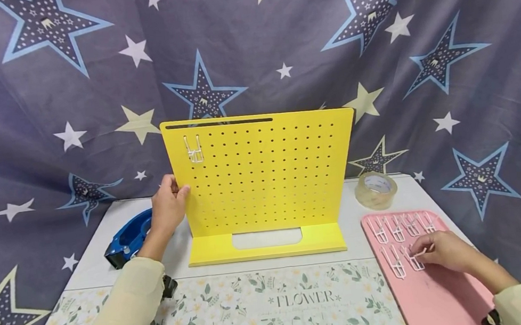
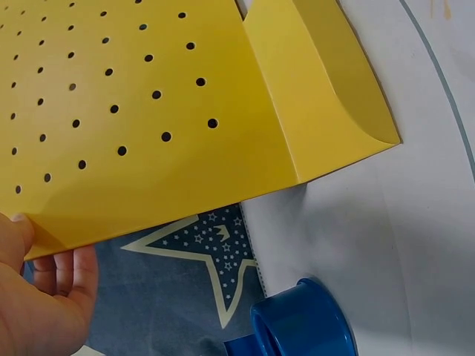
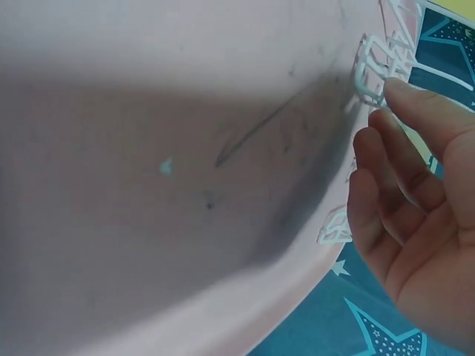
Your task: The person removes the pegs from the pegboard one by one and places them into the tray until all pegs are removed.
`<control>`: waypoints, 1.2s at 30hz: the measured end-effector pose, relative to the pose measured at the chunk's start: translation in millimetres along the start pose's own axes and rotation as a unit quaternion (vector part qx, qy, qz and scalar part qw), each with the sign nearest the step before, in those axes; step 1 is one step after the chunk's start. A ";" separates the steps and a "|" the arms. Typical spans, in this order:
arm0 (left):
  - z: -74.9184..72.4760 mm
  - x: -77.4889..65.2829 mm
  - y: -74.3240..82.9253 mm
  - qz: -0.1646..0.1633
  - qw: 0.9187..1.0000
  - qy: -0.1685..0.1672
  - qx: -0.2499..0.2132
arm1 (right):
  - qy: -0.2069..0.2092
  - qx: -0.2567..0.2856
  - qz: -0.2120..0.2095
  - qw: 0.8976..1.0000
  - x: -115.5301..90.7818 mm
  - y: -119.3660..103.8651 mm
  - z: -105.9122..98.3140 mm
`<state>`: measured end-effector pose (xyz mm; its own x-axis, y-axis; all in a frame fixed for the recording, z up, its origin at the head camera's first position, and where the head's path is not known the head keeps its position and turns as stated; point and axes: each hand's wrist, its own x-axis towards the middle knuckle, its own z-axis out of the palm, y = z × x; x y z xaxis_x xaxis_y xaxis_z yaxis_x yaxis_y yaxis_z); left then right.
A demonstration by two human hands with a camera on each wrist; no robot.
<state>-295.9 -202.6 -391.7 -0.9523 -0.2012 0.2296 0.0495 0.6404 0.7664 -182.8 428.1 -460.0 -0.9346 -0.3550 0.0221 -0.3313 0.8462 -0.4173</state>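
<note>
A yellow pegboard (image 1: 266,172) stands upright on its ledged base. My left hand (image 1: 169,207) grips its left edge, thumb on the front face and fingers behind, as the left wrist view also shows. One white wire hook (image 1: 195,152) hangs at the board's upper left. Over on the right, my right hand (image 1: 446,253) pinches another white wire hook (image 3: 369,70) by its end, low over the pink tray (image 1: 436,303). Several more white hooks (image 1: 396,228) lie in rows toward the tray's far end.
A blue tape dispenser (image 1: 126,239) lies left of the board, beside my left forearm. To the right, behind the tray, is a roll of clear tape (image 1: 376,190). A floral mat (image 1: 239,315) covers the table's front. A star-patterned cloth (image 1: 246,35) hangs behind.
</note>
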 end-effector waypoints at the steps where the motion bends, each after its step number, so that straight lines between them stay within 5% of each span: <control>1: 0.0 0.0 -0.3 0.000 1.000 0.000 0.000 | 0.000 -0.006 0.003 1.000 -0.3 -0.8 -1.5; 13: -0.9 0.6 -0.1 -0.005 1.000 0.001 0.001 | 0.048 -0.073 0.026 0.996 14.2 -21.5 -40.4; 21: 0.5 0.5 -1.0 -0.001 1.000 0.001 0.003 | 0.108 -0.095 -0.026 0.989 44.3 -55.0 -61.7; 36: 0.0 0.0 -1.2 0.000 1.000 -0.002 -0.003 | 0.119 -0.067 -0.082 0.987 121.2 -145.3 -54.3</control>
<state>-296.0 -203.4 -392.6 -0.9536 -0.1978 0.2270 0.0515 0.6355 0.7704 -255.0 283.7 -347.3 -0.8651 -0.4021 0.3000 -0.4806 0.8357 -0.2656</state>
